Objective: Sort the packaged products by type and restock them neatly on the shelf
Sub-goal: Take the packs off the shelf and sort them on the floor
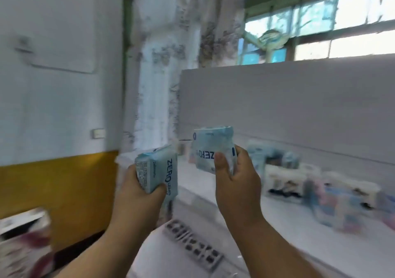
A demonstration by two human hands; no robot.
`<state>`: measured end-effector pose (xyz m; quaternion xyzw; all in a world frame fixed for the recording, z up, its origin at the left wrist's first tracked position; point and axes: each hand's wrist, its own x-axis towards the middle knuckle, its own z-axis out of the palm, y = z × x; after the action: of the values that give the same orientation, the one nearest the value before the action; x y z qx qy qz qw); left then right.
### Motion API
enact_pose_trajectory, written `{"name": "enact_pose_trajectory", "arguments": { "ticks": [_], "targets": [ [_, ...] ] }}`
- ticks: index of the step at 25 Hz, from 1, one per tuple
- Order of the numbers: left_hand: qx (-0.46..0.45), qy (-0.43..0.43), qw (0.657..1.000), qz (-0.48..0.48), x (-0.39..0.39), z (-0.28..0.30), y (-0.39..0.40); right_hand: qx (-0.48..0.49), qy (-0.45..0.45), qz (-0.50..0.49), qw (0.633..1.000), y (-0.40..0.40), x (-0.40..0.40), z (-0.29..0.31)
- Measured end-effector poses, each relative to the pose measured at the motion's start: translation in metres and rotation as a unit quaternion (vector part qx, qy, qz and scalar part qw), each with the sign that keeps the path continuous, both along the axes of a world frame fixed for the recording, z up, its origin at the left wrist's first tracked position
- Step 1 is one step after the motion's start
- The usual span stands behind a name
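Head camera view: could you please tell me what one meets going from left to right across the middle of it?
Yellow wall band → left hand holding a blue pack → right hand holding a second blue pack → blurred white and pink packs on the shelf.

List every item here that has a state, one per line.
Left hand: closed around a pale blue pack, held upright.
Right hand: closed around a second blue pack, print upside down.
Packs on the shelf: standing in a loose row, too blurred to tell types.
Shelf: near part bare.
Window: looks shut.
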<state>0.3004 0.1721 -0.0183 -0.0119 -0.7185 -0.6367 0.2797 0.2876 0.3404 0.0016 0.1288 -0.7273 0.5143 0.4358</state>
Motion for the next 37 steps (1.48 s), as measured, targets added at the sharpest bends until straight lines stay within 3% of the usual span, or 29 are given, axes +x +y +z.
{"name": "enact_pose_trajectory", "arguments": {
  "ticks": [7,10,14,20,28,34,37],
  "targets": [
    [0.040,-0.077,0.958,0.274,0.105,-0.091,-0.224,0.187,-0.086,0.221,0.953,-0.235,0.045,-0.084],
    [0.057,-0.123,0.932,0.337,0.137,-0.162,-0.307,0.239,-0.108,0.262,0.929,-0.332,0.054,-0.143],
    [0.040,-0.259,0.906,0.334,0.163,-0.276,-0.405,0.282,-0.236,0.300,0.880,-0.437,0.066,-0.261],
    [0.054,-0.403,0.857,0.317,0.140,-0.405,-0.464,0.328,-0.369,0.316,0.810,-0.494,0.048,-0.398],
    [0.061,-0.482,0.800,0.352,0.072,-0.590,-0.502,0.333,-0.446,0.310,0.771,-0.548,-0.039,-0.604],
    [0.046,-0.508,0.783,0.356,0.041,-0.775,-0.524,0.382,-0.494,0.284,0.728,-0.566,-0.075,-0.823],
    [0.044,-0.506,0.778,0.369,0.039,-0.877,-0.535,0.386,-0.504,0.257,0.729,-0.575,-0.078,-0.942]
  ]
}}
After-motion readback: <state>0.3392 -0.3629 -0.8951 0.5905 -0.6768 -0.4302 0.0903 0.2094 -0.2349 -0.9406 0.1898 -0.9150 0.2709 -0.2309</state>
